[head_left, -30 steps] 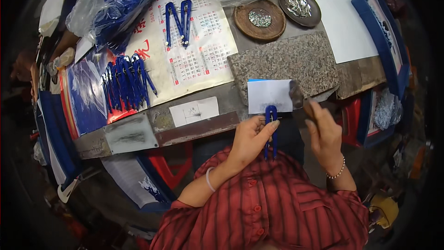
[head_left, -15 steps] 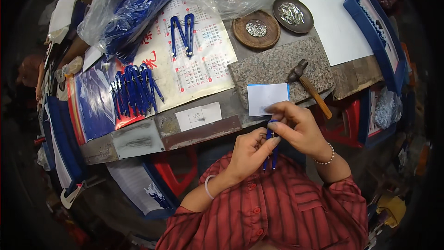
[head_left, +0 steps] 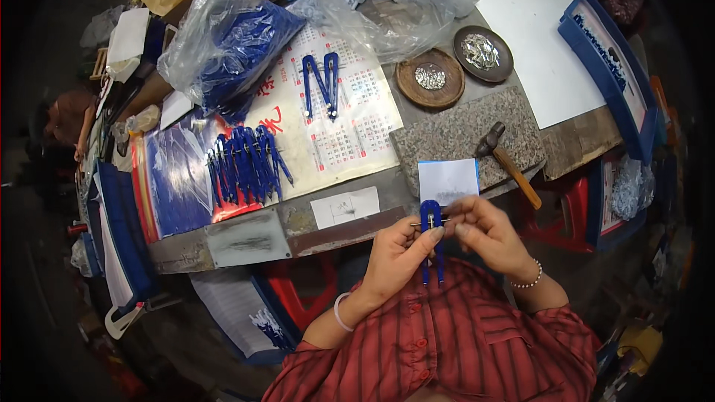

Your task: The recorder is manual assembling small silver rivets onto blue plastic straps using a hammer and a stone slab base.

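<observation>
A blue drawing compass is held upright in front of my shirt, its hinge end up and its two legs pointing down. My left hand is closed on its left side, with the thumb across the legs. At its right side, my right hand has curled fingers and thumb around the end of the thin cross screw; the exact contact is hard to see. Just beyond the hands lies a small white paper pad with a blue edge. Two more blue compasses lie on a printed calendar sheet.
Left on the table lies a row of blue compasses, below a plastic bag of blue parts. A hammer rests on a granite slab. Behind it are two round dishes of small metal pieces. Blue trays flank the table.
My right hand has moved from over the compass top to its right side, uncovering the hinge end. The compass now faces me more squarely. The whole view has shifted slightly.
</observation>
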`<state>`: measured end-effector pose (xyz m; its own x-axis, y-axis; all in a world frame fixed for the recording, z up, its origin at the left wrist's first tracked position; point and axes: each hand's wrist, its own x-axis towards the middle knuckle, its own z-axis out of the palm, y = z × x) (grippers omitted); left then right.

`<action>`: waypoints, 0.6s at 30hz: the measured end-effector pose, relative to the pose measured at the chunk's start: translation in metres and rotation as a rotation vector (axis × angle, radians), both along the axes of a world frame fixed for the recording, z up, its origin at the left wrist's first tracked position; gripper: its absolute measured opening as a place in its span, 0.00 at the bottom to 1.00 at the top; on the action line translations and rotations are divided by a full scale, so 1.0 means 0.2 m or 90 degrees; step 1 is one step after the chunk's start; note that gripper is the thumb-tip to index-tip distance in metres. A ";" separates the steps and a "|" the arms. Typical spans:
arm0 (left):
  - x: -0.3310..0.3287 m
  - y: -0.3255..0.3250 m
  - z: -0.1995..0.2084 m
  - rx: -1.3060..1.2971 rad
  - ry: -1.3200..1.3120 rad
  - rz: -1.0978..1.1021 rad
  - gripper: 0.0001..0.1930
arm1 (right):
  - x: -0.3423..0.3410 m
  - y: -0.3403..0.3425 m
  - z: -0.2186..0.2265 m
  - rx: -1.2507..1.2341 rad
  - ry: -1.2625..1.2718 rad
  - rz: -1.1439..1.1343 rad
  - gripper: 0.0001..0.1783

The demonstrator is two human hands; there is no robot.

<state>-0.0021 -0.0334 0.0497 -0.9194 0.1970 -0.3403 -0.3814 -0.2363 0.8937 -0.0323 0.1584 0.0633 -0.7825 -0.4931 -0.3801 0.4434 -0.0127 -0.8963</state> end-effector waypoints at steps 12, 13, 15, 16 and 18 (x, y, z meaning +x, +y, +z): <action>-0.03 -0.05 0.02 0.032 -0.054 -0.025 0.12 | 0.06 -0.07 0.02 -0.036 -0.056 0.030 0.07; -0.03 -0.05 0.02 0.029 -0.049 -0.028 0.12 | 0.05 -0.07 0.01 -0.040 -0.051 0.028 0.07; -0.03 -0.05 0.03 0.016 -0.037 -0.031 0.12 | 0.05 -0.07 -0.01 -0.040 -0.024 0.034 0.07; -0.03 -0.06 0.03 0.018 -0.045 -0.033 0.12 | 0.05 -0.07 -0.02 -0.042 -0.020 0.030 0.07; -0.04 -0.06 0.04 0.016 -0.038 -0.038 0.11 | 0.06 -0.07 -0.05 -0.061 -0.012 0.020 0.06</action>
<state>-0.0097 -0.0446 0.0568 -0.8841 0.2598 -0.3884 -0.4480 -0.2345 0.8628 -0.0194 0.1454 0.0527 -0.7594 -0.5518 -0.3449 0.4620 -0.0839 -0.8829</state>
